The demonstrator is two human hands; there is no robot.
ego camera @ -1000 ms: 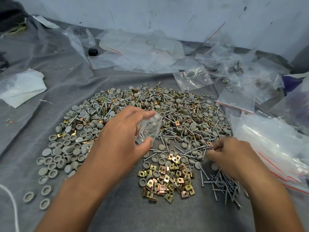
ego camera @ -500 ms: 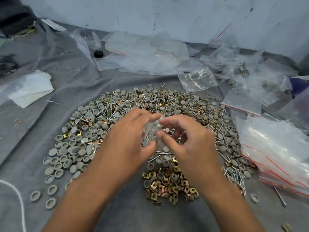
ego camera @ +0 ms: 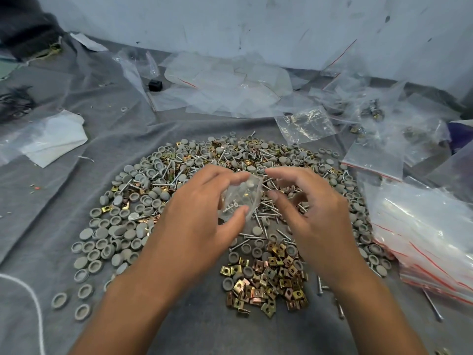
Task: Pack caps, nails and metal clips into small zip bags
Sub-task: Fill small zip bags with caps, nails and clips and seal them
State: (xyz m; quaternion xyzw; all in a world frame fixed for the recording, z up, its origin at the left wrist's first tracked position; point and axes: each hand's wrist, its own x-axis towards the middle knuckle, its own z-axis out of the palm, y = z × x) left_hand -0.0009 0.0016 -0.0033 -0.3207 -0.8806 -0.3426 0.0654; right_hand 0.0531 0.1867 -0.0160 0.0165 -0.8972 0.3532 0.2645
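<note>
right now a small clear zip bag [ego camera: 242,198] is pinched by the left hand [ego camera: 204,221], forefinger on its far edge and thumb on its near edge, above the middle of the grey cloth sheet [ego camera: 102,129] that carries everything. the bag is held roughly upright and slightly tilted, its long axis running from the near left up to the far right, with the mouth apparently turned up and toward the right hand [ego camera: 309,211]; the mouth's exact state cannot be told. a few silvery nails and what looks like a grey cap are seen inside it.

the right hand is just beside the bag on its right, fingers apart and loosely curled, with nothing visibly held. it is judged the nearer hand for the next pick: the silvery steel nails [ego camera: 266,213] lie directly beneath and between the hands, their shafts mostly running left to right, the heap of brass-coloured square metal clips [ego camera: 268,280] lies toward the near edge below the right wrist, and the round grey plastic caps [ego camera: 115,234] are spread toward the left edge. a stack of empty red-striped zip bags [ego camera: 422,242] is kept at the right edge.
</note>
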